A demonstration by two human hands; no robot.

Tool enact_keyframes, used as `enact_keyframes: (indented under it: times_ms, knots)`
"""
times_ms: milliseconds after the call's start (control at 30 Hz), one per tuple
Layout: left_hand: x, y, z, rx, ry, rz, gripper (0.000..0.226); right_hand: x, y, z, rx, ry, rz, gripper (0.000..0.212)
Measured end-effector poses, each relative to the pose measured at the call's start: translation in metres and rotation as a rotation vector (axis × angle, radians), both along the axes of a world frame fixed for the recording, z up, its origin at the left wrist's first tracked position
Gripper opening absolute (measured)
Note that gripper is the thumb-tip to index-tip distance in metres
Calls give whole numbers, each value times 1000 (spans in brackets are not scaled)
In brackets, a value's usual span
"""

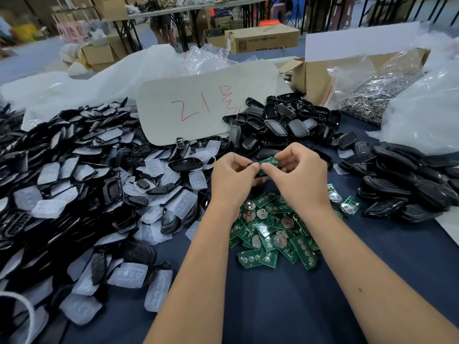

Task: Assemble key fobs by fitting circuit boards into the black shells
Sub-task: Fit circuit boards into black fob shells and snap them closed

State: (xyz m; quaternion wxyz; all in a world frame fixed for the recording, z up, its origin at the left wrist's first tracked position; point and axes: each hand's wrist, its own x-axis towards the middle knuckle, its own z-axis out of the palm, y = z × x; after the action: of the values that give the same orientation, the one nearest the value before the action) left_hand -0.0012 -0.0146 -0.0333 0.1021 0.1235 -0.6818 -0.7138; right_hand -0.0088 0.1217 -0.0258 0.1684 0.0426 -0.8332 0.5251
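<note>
In the middle of the frame both hands meet above the bench [273,306], which is covered with a dark blue cloth. The left hand [232,173] has its fingers curled, and the thumb and forefinger pinch one end of a small green circuit board [269,163]. The right hand [299,170] pinches the same board from the other side, the fingers bent around it. Something black shows under the board between the fingers, but I cannot tell if it is a shell.

Just below the hands, partly hidden by the forearms, lies a heap of green circuit boards [273,234], many with a round silver battery clip. At the left of the frame a big pile of black shells and white translucent pads [82,194] spreads across the bench. In the upper middle there is another pile of black shells [285,122], and more dark shells [409,182] lie at the right. A grey card with red writing [198,105] rests against the piles in the upper middle. In the upper right stands an open cardboard box [313,75] with a clear bag of small metal parts [372,95].
</note>
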Motion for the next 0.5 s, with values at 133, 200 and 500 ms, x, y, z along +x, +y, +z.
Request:
enact_keyframes:
  times_ms: [133,200,500]
  knots:
    - [0,-2,-1,-43,20,-10,12,0,0,-2,32,-9,-58,28]
    - [1,-4,-2,-46,28,-19,11,-1,1,-2,49,-24,-71,32]
    - [5,-18,16,47,78,22,12,-3,-2,14,-532,-255,238,14]
